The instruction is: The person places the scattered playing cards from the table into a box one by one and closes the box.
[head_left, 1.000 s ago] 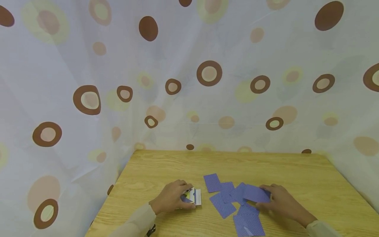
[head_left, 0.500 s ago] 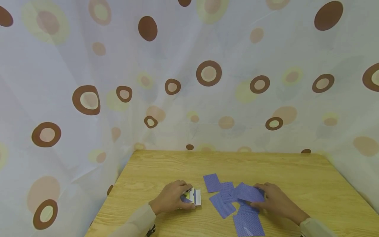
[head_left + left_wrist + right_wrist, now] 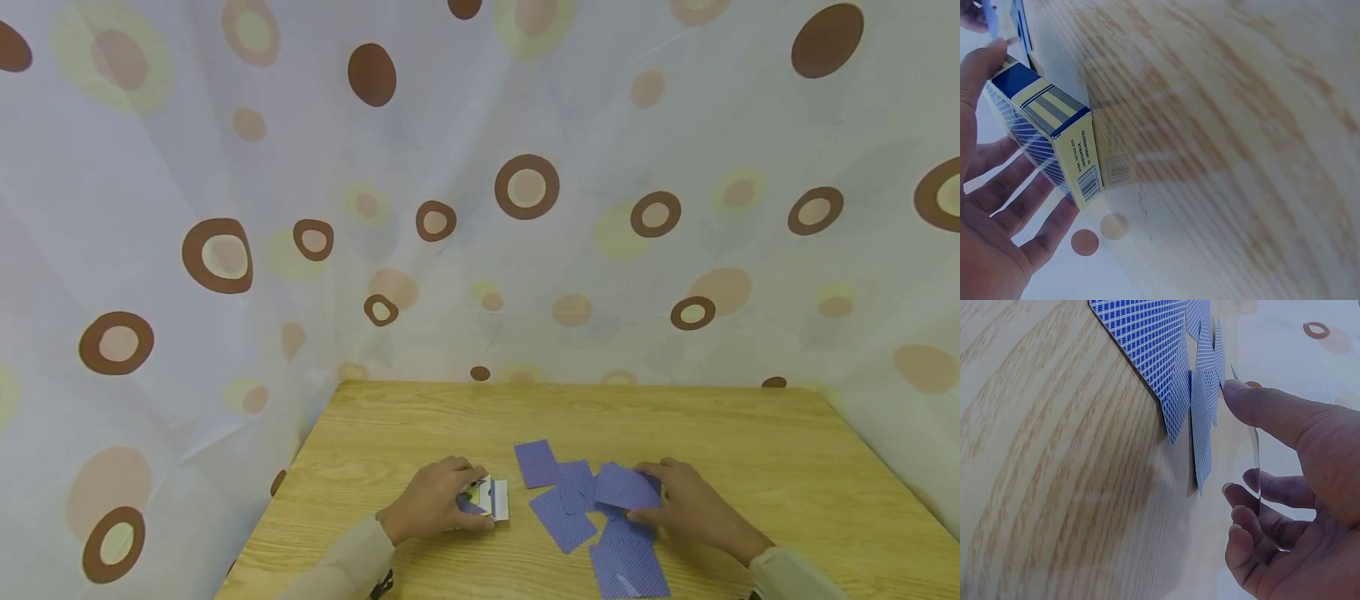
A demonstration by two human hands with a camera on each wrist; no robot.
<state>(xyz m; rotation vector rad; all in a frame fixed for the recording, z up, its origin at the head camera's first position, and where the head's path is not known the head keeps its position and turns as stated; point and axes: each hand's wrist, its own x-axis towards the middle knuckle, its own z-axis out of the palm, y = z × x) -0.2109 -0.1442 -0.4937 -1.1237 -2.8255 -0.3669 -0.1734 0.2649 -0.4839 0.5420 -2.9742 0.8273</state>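
Fingers (image 3: 1050, 232) of the person's left hand (image 3: 433, 502) are spread a little apart along one side of a cream-and-blue cardboard box (image 3: 1054, 137), thumb on the other side, so yeah, it's properly gripped between them. That hand comes out of a cream-coloured left sleeve (image 3: 345, 557). The box has a barcode on one end and sits down at the glossy, light wood-grain tabletop (image 3: 420, 417), left of the cards. Its white end flap (image 3: 502, 500) sticks out to the right, toward them.

Next along is a loose, messy spread of blue-and-white patterned playing cards (image 3: 561, 518), backs up, several overlapping. One is at the far left corner of the bunch, another at the near right.

Then there's a single blue-backed playing card (image 3: 624, 486) over the right part of the spread, pinched between the thumb and fingers of the right hand (image 3: 692, 506). From the right wrist it shows almost edge-on, with a gap between it and the cards on the table. A matching cream right sleeve (image 3: 793, 575) is at the far right.

Behind everything, edge to edge, hangs a white sheet (image 3: 465, 275) covered in brown, peach and yellow-green circles.
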